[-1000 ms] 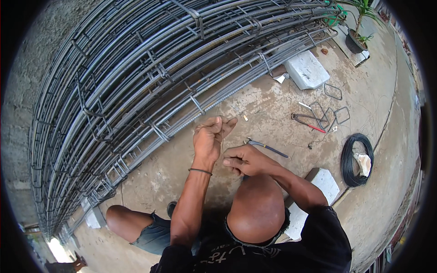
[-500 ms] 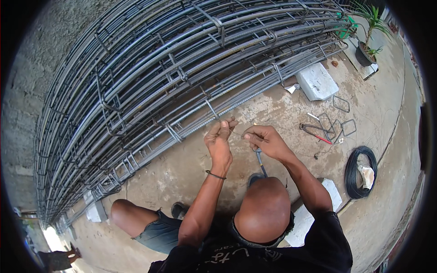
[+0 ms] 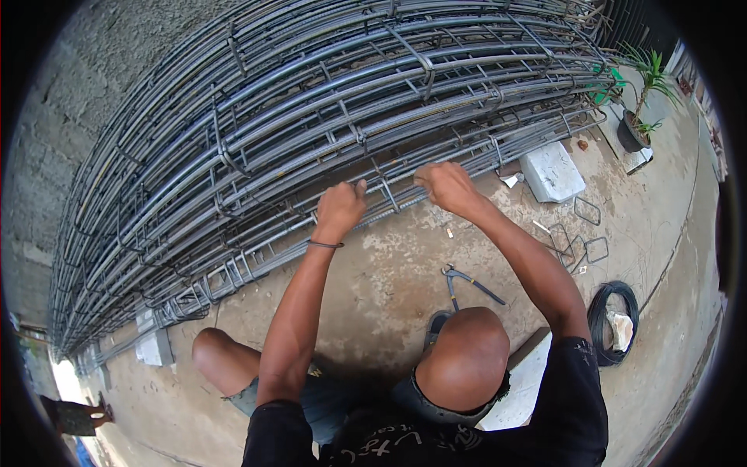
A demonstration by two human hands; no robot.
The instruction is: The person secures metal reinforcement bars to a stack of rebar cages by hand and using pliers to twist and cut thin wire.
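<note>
Item one, the stack of long grey steel reinforcing-bar cages point(image 3: 424, 124): I log it sweeping from the lower left of the frame up to the upper right, its near edge passing through the centre.

Item two, the bare left hand point(image 3: 341, 210), with a thin dark band point(image 3: 325, 245) at the wrist: centre of frame, at the cages' near edge. Fingers curled inward, thumb raised; from my end I cannot tell whether they pinch anything.

Item three, the bare right hand point(image 3: 447, 188): just right of centre, over the same near edge. Fingers bent and pressed close together; their tips are too unclear for me to name anything between them. A grey steel crosspiece point(image 3: 389, 194) of the cage stands between the two hands.

Item four, steel pincers with dark handles point(image 3: 450, 272): on the stained concrete floor point(image 3: 389, 288), below the right hand, handles spread.

Item five, a coil of black wire point(image 3: 597, 323), lower right, a pale rough stone point(image 3: 620, 331) inside its ring.

Item six, a white block point(image 3: 551, 173), right of centre; bent square grey metal loops point(image 3: 588, 211) lie below it.
</note>
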